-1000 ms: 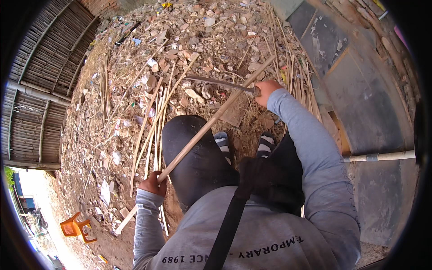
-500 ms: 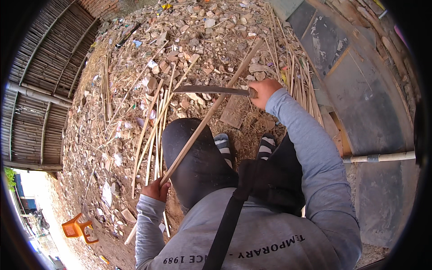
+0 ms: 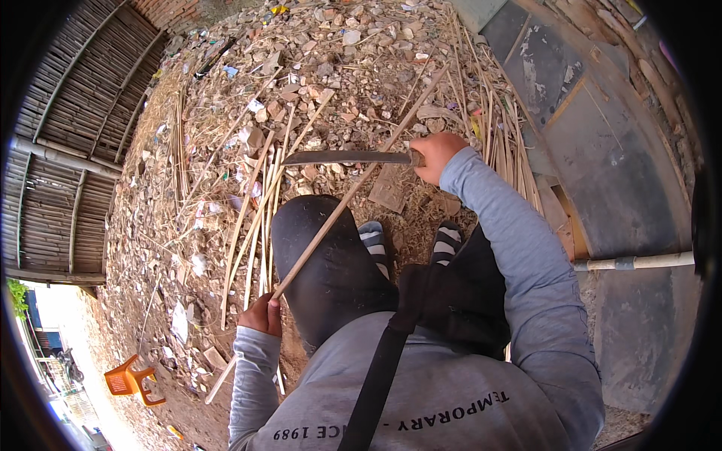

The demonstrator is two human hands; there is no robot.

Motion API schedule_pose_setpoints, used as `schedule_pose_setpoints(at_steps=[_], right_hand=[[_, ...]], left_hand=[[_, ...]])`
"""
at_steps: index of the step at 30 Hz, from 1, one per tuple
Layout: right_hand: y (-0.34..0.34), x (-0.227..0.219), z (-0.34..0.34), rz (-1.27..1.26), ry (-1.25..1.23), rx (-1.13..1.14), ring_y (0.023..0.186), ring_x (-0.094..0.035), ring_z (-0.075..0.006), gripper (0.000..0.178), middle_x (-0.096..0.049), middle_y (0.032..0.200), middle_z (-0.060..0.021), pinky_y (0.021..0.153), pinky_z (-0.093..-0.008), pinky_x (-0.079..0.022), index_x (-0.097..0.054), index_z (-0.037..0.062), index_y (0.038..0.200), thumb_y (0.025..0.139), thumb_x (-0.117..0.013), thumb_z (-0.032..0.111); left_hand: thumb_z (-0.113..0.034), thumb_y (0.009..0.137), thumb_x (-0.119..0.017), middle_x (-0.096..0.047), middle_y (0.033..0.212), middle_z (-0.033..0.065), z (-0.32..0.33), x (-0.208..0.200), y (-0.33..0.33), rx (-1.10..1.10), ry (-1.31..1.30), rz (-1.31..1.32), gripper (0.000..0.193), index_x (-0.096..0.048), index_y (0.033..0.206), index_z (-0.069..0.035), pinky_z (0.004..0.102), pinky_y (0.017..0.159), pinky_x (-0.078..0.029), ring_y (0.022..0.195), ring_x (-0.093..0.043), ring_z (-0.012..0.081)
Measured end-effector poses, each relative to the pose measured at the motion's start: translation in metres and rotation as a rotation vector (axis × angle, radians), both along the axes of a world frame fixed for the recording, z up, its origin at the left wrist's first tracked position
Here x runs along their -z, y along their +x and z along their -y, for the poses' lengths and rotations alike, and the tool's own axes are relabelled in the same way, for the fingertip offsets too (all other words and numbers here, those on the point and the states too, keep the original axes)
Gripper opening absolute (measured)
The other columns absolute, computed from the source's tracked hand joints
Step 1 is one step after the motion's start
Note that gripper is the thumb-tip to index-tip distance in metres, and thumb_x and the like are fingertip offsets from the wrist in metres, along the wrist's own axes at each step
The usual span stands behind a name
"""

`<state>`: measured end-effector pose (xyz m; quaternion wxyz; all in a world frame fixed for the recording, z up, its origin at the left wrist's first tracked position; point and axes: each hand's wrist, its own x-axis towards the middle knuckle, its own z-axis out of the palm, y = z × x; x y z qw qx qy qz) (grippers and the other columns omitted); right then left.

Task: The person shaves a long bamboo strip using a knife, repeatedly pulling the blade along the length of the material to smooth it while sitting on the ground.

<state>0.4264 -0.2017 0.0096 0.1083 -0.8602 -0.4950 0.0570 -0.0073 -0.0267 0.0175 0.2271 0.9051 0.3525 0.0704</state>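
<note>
Working the knife against a long pale strip looks like the step in hand. At the left, your left hand has its fingers closed on the strip, which slants from there across your bent left leg and out over the rubble ahead. The blade crosses it farther up, tip pointing left; whether the edge bites or merely rests, I can't tell. Your right hand is clenched around the handle, just right of the strip. As I judge it, the next move calls for a firm left grip, a low, even blade angle, and left fingers kept well away from the edge. Around you, from the left, stands a slatted wall, with an orange chair out on the ground nearer you. The ground is bare earth strewn with stones, broken brick and scraps. Loose strips lie beside your left leg, your striped sandals are planted in the middle, and more strips lie beyond your right hand. Farthest right, dark grey sheets lie beside a pale pole.
</note>
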Motion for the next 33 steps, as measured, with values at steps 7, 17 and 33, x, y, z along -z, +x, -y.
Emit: schedule_pose_setpoints(at_steps=[7, 17, 33], right_hand=[[0.015, 0.014, -0.010, -0.204, -0.043, 0.211, 0.094, -0.065, -0.0348, 0.036, -0.068, 0.096, -0.0173, 0.087, -0.0422, -0.051, -0.066, 0.0109, 0.109, 0.075, -0.064, 0.024], [0.008, -0.003, -0.007, -0.233, -0.147, 0.244, 0.102, -0.063, -0.0331, 0.040, -0.066, 0.106, -0.0175, 0.091, -0.0407, -0.050, -0.065, 0.0076, 0.111, 0.076, -0.065, 0.026], [0.037, 0.019, 0.012, -0.220, -0.015, 0.423, 0.090, -0.066, -0.0331, 0.037, -0.068, 0.095, -0.0154, 0.084, -0.0417, -0.052, -0.066, 0.0097, 0.108, 0.075, -0.069, 0.026]], left_hand=[[-0.036, 0.098, -0.044, -0.060, 0.066, 0.0227, -0.002, 0.001, 0.007, 0.003, 0.106, -0.090, 0.036, -0.063, 0.093, -0.006, 0.0526, 0.056, -0.046, 0.063, -0.060, 0.0448], [-0.038, 0.097, -0.048, -0.059, 0.061, 0.0218, -0.012, 0.016, 0.003, 0.043, 0.190, -0.181, 0.036, -0.056, 0.082, -0.006, 0.0523, 0.051, -0.045, 0.058, -0.059, 0.0443], [-0.038, 0.096, -0.048, -0.059, 0.063, 0.0219, -0.012, 0.005, 0.015, 0.050, 0.117, -0.116, 0.038, -0.058, 0.079, -0.006, 0.0519, 0.054, -0.047, 0.059, -0.059, 0.0442]])
